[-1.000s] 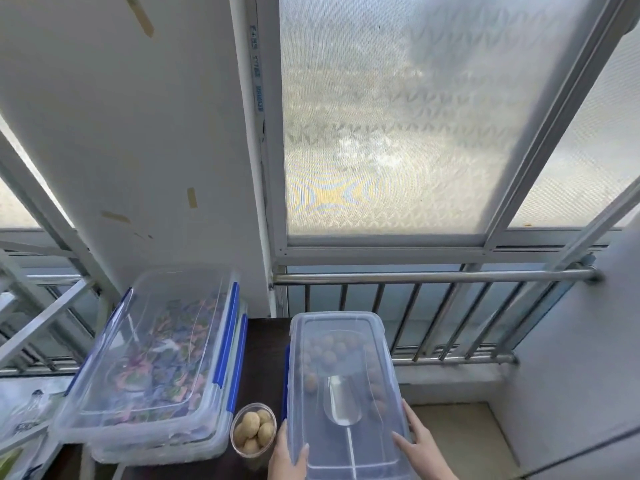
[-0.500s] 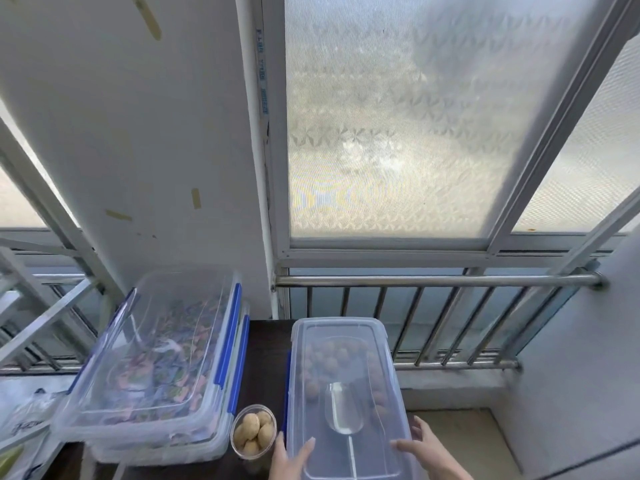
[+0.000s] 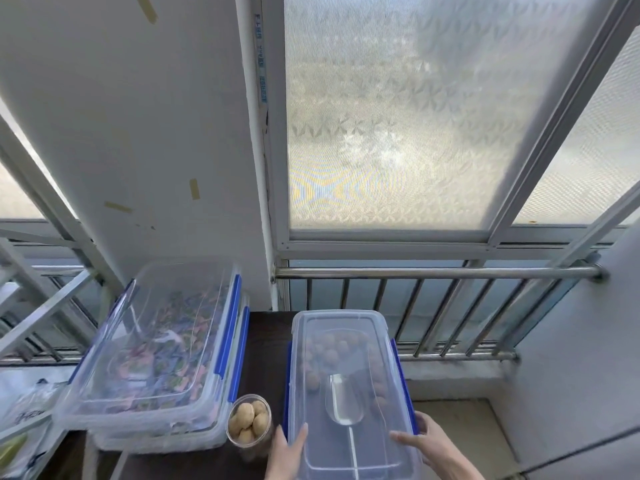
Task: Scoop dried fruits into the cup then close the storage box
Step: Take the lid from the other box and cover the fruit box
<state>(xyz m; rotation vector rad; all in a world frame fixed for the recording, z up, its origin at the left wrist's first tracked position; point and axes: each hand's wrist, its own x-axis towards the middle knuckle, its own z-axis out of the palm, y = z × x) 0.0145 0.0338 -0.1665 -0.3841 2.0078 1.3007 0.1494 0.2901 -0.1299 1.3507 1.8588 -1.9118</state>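
Basically both hands, left hand (image 3: pixel 289 452) and right hand (image 3: pixel 427 448), are lying open on the lid (image 3: pixel 343 341) of the storage box (image 3: pixel 289 393) at the tabletop's near right edge; light, flexy plastic, so probably press near the blue clips (image 3: pixel 403 379).

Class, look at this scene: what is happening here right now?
A person is closing a clear storage box. Both hands, left hand and right hand, rest on its lid at the near end. A metal scoop and dried fruits lie inside. Beside it stands the cup, already filled.
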